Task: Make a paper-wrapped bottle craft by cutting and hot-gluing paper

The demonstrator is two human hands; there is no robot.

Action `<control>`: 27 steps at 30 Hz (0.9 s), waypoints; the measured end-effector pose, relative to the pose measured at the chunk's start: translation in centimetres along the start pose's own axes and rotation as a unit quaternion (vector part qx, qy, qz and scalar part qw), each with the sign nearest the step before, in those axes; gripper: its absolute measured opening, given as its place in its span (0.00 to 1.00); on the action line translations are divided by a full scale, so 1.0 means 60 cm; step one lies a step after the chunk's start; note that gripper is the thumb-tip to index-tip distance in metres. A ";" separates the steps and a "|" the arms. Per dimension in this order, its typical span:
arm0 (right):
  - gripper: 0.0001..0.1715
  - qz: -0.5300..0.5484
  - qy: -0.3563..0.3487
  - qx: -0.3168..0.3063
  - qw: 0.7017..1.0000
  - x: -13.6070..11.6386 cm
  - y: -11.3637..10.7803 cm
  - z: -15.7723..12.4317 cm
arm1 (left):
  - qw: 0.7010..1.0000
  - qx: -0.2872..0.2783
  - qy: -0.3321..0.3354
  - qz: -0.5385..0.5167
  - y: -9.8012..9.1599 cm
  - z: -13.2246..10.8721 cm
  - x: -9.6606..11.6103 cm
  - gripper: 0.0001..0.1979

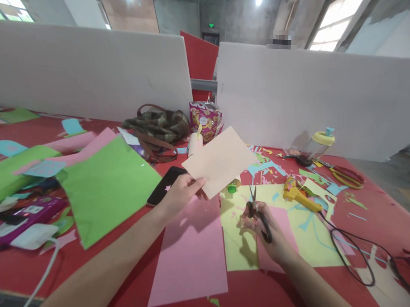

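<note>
- Paper in a pale-peach rectangular sheet (221,161) was held tilted above the middle of the red tabletop (253,296), its near edge pinched between thumb and fingers of the left hand (186,189); gripping just that edge seemingly left most of the sheet uncovered.
- Black-handled metal scissors (254,204) sat in the right hand (276,233), its fingers curled around the handles; the slightly parted blades pointed away from the body, probably for safety, and were apart from the peach sheet.
- A flat pink rectangular paper sheet (193,257) lay below the left hand, perhaps close by for easy reach.
- A large pale-yellow paper sheet (237,254) spread beneath the right hand, likely because it was too broad to set elsewhere.
- A yellow plastic glue gun (301,198) rested to the right, presumably within reach yet out of the hands' way.
- A big bright-green paper sheet (111,190) lay on the left, beside a flat black phone (159,194), seemingly leaving the middle for handwork.
</note>
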State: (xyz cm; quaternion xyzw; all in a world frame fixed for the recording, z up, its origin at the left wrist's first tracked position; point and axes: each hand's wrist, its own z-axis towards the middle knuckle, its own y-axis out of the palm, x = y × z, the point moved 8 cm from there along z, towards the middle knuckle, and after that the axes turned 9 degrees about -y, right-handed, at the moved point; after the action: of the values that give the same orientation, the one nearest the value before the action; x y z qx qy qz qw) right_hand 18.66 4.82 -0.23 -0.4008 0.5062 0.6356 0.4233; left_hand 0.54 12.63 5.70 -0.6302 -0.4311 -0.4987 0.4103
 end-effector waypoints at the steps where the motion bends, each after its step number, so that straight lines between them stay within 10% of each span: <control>1: 0.15 -0.002 -0.002 -0.009 1.000 -0.002 0.003 -0.001 | 1.000 -0.006 0.006 0.019 0.006 0.003 0.012 0.11; 9: 0.15 0.001 -0.038 -0.011 0.999 -0.003 -0.004 0.003 | 0.984 -0.072 0.041 0.160 0.036 0.018 0.057 0.16; 27: 0.14 -0.026 -0.003 0.005 1.000 0.011 -0.014 0.002 | 0.951 -0.033 0.041 0.304 0.016 0.012 0.063 0.18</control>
State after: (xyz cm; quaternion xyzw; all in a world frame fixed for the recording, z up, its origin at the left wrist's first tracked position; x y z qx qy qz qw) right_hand 19.21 5.15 -1.08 -0.4096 0.4978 0.6231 0.4429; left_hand 2.11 13.53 9.21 -0.7233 -0.1851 -0.3902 0.5388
